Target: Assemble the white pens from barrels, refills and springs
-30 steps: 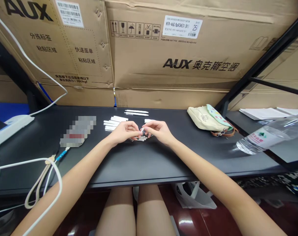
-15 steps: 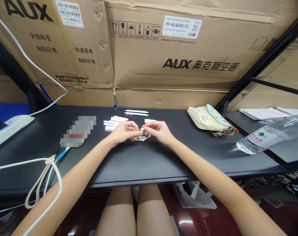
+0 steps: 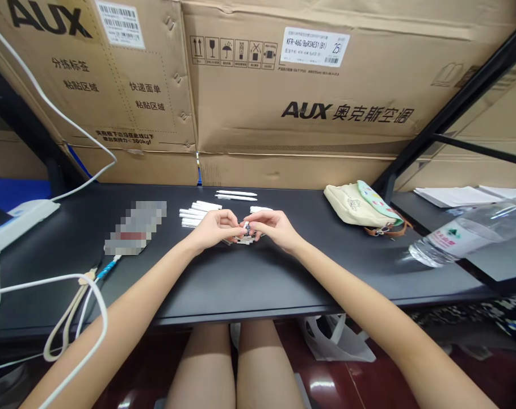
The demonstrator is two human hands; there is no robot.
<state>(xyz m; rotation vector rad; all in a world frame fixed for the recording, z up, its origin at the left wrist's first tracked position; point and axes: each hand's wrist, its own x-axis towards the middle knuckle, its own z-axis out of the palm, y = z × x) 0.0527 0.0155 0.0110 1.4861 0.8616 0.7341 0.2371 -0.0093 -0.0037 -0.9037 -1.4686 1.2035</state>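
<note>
Both hands meet over the middle of the black desk (image 3: 240, 278). My left hand (image 3: 215, 228) and my right hand (image 3: 273, 227) pinch the two ends of one small white pen part (image 3: 246, 226), fingers closed on it. Under the hands lies a little heap of short white pen pieces (image 3: 243, 240). Several white pen barrels (image 3: 196, 213) lie in a row just left of the hands. Two whole white pens (image 3: 236, 195) lie farther back.
Large AUX cardboard boxes (image 3: 304, 91) wall off the back of the desk. A cream pouch (image 3: 360, 205) sits at the right, a clear water bottle (image 3: 462, 234) lies at the far right. White cables (image 3: 70, 307) loop at the left. A blurred item (image 3: 134, 226) lies left of the barrels.
Almost nothing differs. My right hand has drawn slightly closer to the left, both keeping their pinch on the small part.
</note>
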